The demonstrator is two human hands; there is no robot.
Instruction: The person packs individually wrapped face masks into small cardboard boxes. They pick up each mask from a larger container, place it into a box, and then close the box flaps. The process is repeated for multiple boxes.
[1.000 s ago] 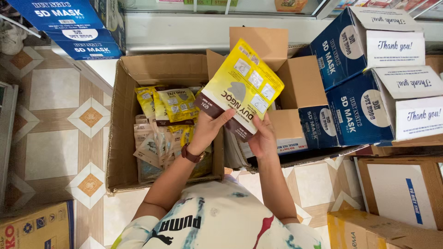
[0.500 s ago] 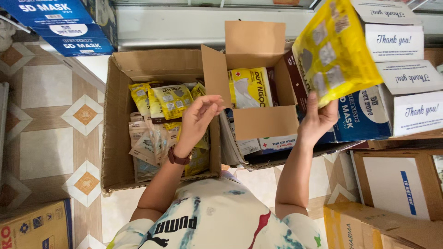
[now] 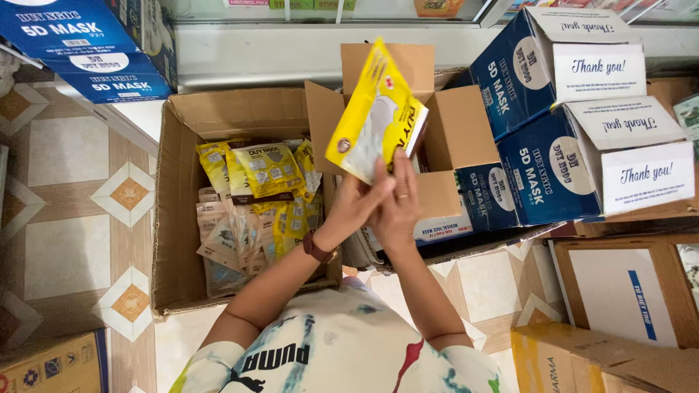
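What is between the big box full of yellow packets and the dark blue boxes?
In the head view, a small open cardboard box sits between the big box and the blue boxes. Both hands hold a yellow packet above it.

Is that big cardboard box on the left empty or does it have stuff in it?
Partly filled: the large box holds a loose pile of yellow packets, flaps open.

A flat yellow mask packet (image 3: 375, 116) was up in the air, tilted, its top corner pointing away and its lower edge pinched between both hands. It had a white mask picture on its face and a dark band along 1 edge, and it hung above the small open carton (image 3: 455, 138).
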